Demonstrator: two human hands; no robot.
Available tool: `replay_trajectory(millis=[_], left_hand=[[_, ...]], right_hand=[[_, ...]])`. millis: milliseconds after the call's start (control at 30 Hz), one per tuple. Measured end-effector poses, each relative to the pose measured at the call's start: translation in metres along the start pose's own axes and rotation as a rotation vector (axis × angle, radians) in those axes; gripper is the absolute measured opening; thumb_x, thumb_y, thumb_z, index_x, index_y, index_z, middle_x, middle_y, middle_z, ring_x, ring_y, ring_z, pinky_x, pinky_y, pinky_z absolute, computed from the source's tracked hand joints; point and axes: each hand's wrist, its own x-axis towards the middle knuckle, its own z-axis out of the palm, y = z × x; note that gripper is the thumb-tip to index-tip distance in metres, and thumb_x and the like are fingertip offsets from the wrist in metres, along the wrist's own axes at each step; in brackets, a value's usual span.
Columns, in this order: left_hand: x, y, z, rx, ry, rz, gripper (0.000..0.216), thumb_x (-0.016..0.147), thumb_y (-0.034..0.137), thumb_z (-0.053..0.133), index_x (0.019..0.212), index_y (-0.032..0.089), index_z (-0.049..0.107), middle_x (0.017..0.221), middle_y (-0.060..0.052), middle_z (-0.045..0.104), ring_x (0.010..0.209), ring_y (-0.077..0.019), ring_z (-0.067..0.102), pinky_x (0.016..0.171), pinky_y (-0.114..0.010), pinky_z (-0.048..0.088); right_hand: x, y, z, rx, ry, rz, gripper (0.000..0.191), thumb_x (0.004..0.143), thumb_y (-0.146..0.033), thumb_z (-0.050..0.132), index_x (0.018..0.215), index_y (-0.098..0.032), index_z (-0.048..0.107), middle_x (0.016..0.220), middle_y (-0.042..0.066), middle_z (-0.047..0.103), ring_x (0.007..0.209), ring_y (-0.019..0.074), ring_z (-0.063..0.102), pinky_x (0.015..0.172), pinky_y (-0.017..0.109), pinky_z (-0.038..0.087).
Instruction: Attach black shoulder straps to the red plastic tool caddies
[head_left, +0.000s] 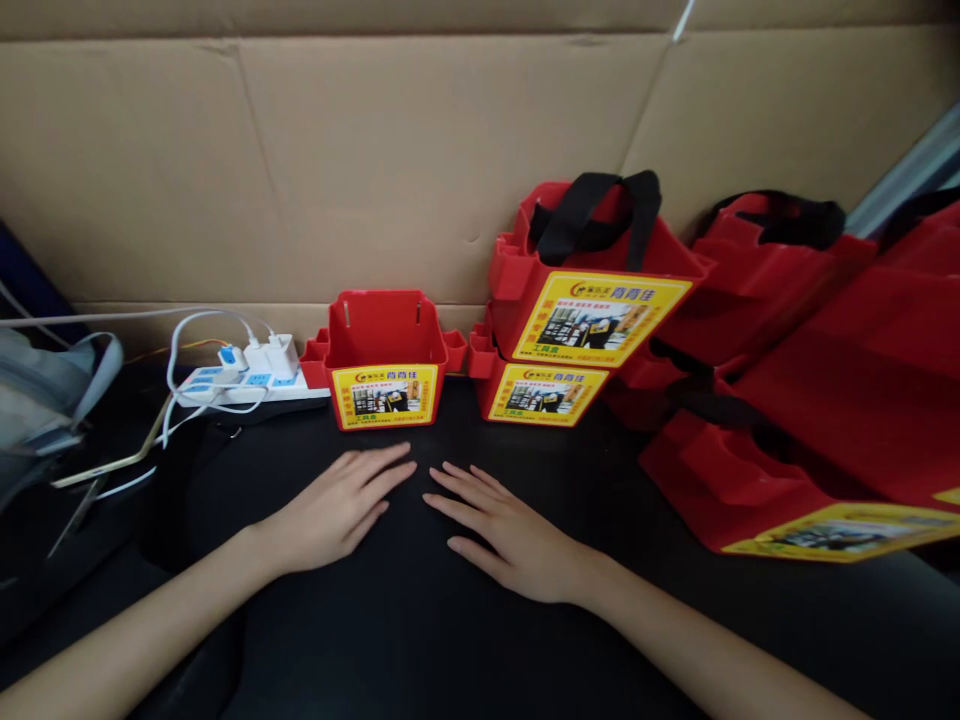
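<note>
My left hand (341, 505) lies flat on the black table top (420, 640), palm down, fingers stretched out, holding nothing. My right hand (499, 530) lies flat beside it the same way, fingertips nearly touching the left hand's. Just beyond both hands stands a small red plastic tool box (384, 355) with a yellow label, open at the top. To its right, two more red boxes (559, 330) are stacked, the upper one tilted and carrying black strap handles.
More red boxes (795, 380) with black straps lie piled at the right, one close to my right forearm. A white power strip (247, 385) with plugged chargers and cables sits at the left. Grey fabric (45, 400) lies far left. A cardboard wall (375, 150) closes the back.
</note>
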Motion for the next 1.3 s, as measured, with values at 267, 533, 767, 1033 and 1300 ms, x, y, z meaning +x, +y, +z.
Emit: replay_trajectory(millis=[267,533,767,1033,1300], left_hand=[[0.050,-0.043,-0.046,0.307,0.290,-0.269,0.037,0.090,0.025,0.038,0.123,0.011,0.047,0.115,-0.014,0.059,0.105,-0.0272,0.052,0.095,-0.047,0.034],[0.010,-0.026,-0.061,0.202,0.266,-0.186,0.023,0.091,0.023,0.037,0.100,0.018,0.058,0.085,-0.005,0.066,0.075,-0.0180,0.055,0.077,-0.037,0.038],[-0.022,0.036,-0.062,0.154,0.313,0.014,0.026,0.086,0.011,0.047,0.110,0.019,0.052,0.091,-0.003,0.067,0.076,-0.0168,0.054,0.082,-0.037,0.038],[-0.021,0.053,-0.073,-0.066,0.386,-0.129,0.029,0.087,0.018,0.045,0.115,0.021,0.049,0.111,-0.006,0.061,0.103,-0.0203,0.053,0.094,-0.039,0.039],[-0.063,-0.100,-0.054,0.082,0.097,-0.475,0.032,0.086,0.027,0.035,0.106,0.017,0.057,0.114,-0.011,0.061,0.105,-0.0241,0.057,0.092,-0.038,0.042]], right_hand=[[-0.003,0.001,0.002,0.024,0.062,0.008,0.046,0.092,-0.039,0.037,0.136,-0.027,0.036,0.147,0.004,0.027,0.136,0.0190,0.021,0.111,0.045,0.020],[-0.003,0.016,0.005,0.274,0.662,0.147,0.059,0.090,-0.034,0.041,0.142,-0.029,0.014,0.144,0.008,0.026,0.131,0.0220,0.031,0.102,0.043,0.038],[-0.007,0.006,0.000,0.679,0.983,0.073,0.040,0.092,-0.040,0.024,0.128,-0.028,0.037,0.130,0.008,0.046,0.116,0.0225,0.049,0.098,0.043,0.039],[-0.011,0.018,-0.003,0.877,1.047,0.220,0.031,0.087,-0.044,0.034,0.093,-0.025,0.057,0.089,0.005,0.060,0.079,0.0204,0.058,0.073,0.036,0.048],[-0.009,0.013,-0.012,0.899,1.051,-0.028,0.038,0.086,-0.045,0.038,0.118,-0.028,0.050,0.117,0.005,0.054,0.105,0.0219,0.052,0.093,0.039,0.041]])
